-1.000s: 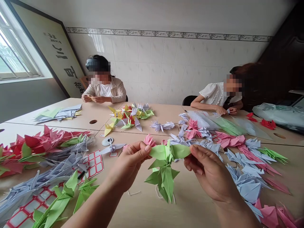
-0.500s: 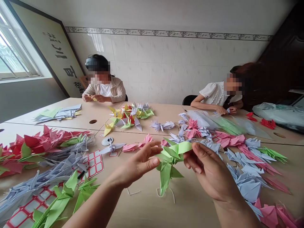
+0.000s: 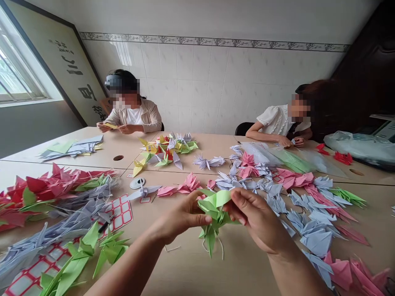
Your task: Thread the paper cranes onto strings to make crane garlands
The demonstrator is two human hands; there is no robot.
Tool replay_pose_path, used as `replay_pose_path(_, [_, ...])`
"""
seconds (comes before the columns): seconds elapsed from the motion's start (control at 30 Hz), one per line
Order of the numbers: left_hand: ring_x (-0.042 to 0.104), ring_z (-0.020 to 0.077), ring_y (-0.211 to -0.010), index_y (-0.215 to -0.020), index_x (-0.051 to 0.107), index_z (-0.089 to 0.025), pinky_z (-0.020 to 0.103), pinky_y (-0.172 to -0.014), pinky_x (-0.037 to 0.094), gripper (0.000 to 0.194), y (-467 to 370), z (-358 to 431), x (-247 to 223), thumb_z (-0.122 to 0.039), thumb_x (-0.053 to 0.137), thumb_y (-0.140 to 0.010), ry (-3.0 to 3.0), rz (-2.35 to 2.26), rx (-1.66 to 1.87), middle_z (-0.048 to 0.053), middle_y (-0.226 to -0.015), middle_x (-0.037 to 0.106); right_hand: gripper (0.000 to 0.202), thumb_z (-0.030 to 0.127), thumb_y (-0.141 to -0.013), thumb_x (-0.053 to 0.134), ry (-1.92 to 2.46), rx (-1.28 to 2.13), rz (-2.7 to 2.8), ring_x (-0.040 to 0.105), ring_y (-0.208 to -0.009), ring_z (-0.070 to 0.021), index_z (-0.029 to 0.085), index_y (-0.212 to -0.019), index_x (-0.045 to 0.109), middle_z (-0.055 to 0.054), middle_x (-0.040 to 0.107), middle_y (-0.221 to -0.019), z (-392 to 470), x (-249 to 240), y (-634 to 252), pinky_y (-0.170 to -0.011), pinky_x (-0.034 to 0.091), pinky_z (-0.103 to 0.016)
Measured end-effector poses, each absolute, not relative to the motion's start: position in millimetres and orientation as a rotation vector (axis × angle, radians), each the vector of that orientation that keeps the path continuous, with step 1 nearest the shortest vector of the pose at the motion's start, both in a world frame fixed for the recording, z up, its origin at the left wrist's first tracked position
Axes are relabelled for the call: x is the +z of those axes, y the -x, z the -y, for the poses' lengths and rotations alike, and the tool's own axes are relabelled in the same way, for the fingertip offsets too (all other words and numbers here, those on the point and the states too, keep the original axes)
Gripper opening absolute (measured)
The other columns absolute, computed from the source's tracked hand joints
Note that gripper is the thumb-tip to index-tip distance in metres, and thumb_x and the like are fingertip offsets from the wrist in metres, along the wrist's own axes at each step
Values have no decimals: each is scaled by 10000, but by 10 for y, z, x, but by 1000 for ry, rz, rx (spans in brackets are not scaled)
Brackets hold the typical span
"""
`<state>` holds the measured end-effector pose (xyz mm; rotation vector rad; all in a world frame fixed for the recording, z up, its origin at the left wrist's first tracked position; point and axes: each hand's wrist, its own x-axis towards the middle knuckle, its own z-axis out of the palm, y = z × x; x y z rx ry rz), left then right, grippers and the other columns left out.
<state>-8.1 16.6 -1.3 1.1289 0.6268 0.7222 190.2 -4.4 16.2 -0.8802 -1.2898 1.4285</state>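
A bunch of green paper cranes point(image 3: 212, 209) hangs between my two hands above the tabletop. My left hand point(image 3: 180, 216) curves round its left side, the thumb resting against the green paper and the fingers partly hidden behind it. At the upper right, my right hand point(image 3: 254, 218) pinches a broad green wing between thumb and forefinger. Below the bunch, white string point(image 3: 222, 248) shows. More green cranes point(image 3: 75, 263) lie at the lower left, near my left forearm.
Pale blue cranes point(image 3: 316, 238) and pink cranes point(image 3: 339, 271) line the right. Red and pink cranes point(image 3: 52, 183) heap at left beside a red-gridded label sheet point(image 3: 121, 209). Two people sit opposite: one holds yellow paper point(image 3: 111, 126); plastic bags point(image 3: 293, 159) lie before the other.
My left thumb and fingers have closed in on the green bunch, and the bunch has turned. The co-worker at left has spread the yellow paper wider. The view has shifted slightly.
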Motion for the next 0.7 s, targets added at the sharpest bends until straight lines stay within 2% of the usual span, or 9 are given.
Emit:
replay_pose_path(0.13, [618, 200, -918, -1161, 577, -237, 295, -789, 462, 478, 110, -76, -92, -232, 774, -726, -1018, -712, 732, 35, -991, 644, 338, 448, -924, 518, 957, 1368, 1548, 363, -524, -73, 175, -742, 601, 40, 495, -636, 42, 163, -1889, -506, 309, -212])
replay_pose_path(0.23, [636, 185, -867, -1076, 627, -199, 294, -757, 487, 334, 163, 50, -220, -245, 741, -765, -897, -757, 687, 50, -984, 648, 352, 455, -932, 490, 1036, 1300, 1717, 373, -539, -88, 183, -726, 577, 57, 417, -582, 33, 179, -1902, -512, 312, -211])
replay_pose_path(0.37, [647, 169, -815, -1120, 615, -187, 307, -732, 522, 342, 206, 200, -395, -252, 710, -798, -707, -788, 672, 63, -991, 644, 320, 432, -918, 507, 1106, 1256, 1782, 419, -568, -100, 184, -741, 604, 40, 492, -633, -21, 60, -1928, -537, 339, -216])
replay_pose_path(0.57, [629, 117, -750, -1000, 630, -164, 249, -710, 519, 242, 174, 238, -541, -252, 722, -793, -636, -879, 729, 45, -902, 650, 334, 442, -899, 507, 1229, 1167, 1706, 419, -526, -109, 188, -703, 600, 31, 530, -625, -80, -402, -1947, -515, 331, -230])
replay_pose_path(0.7, [619, 109, -747, -960, 637, -160, 207, -683, 502, 226, 183, 223, -581, -306, 711, -803, -667, -938, 787, 43, -880, 660, 334, 465, -919, 454, 1274, 1162, 1656, 453, -539, -115, 189, -833, 622, 20, 558, -685, -34, -594, -1932, -526, 366, -236])
